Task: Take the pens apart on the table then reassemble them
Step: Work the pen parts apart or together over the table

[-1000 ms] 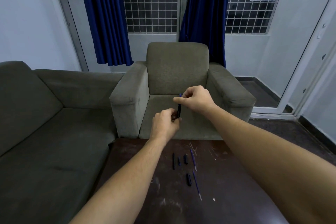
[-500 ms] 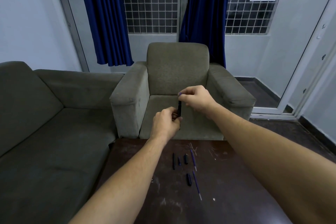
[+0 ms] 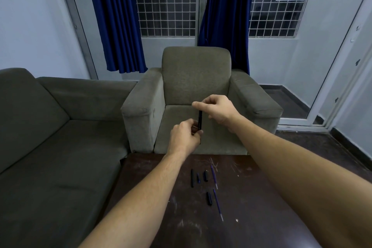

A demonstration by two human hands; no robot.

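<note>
I hold a dark pen [image 3: 199, 119] upright above the far edge of the table. My left hand [image 3: 184, 137] grips its lower end, and my right hand [image 3: 216, 107] pinches its top end with thumb and forefinger. On the dark table [image 3: 251, 197] below lie loose pen parts: a black barrel [image 3: 192, 178], a short dark blue piece [image 3: 198, 177], a black cap [image 3: 205, 176], another black piece [image 3: 209, 198] and two thin blue refills [image 3: 214, 176] [image 3: 218, 204].
A grey armchair [image 3: 196, 78] stands just behind the table, and a grey sofa [image 3: 50, 127] runs along the left. Blue curtains [image 3: 118, 18] hang over barred windows. A glass door [image 3: 332, 66] is at the right.
My right hand has shifted slightly up along the pen, its fingers now pinching the top end. The left hand keeps its grip low on the pen. The parts on the table have not moved.
</note>
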